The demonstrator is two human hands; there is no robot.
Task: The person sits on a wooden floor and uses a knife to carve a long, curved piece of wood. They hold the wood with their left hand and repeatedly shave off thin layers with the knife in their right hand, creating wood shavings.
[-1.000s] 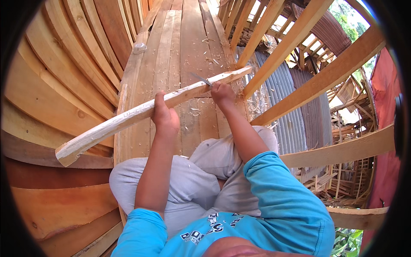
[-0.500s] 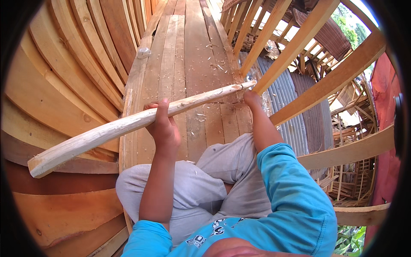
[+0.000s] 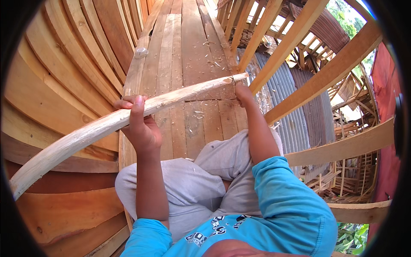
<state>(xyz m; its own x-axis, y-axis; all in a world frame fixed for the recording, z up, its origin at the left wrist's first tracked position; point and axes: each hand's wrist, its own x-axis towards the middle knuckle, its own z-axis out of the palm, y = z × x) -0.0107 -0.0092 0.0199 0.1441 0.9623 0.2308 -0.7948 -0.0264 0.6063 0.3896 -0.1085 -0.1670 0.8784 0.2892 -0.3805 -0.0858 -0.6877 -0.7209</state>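
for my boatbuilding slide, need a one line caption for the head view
Left hand grips a long curved peeled pole while the right hand works at its far tip above a plank deck.

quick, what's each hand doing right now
Left hand: closed around the pale curved wooden pole near its middle.
Right hand: at the pole's far tip; whether it grips cannot be told.

Left hand (image 3: 140, 128) grips curved wooden pole (image 3: 98, 128) mid-length; right hand (image 3: 242, 92) holds its far end above plank floor (image 3: 190, 51).

Open plank floor (image 3: 188, 64) ahead; slanted beams (image 3: 291, 43) crowding the right.
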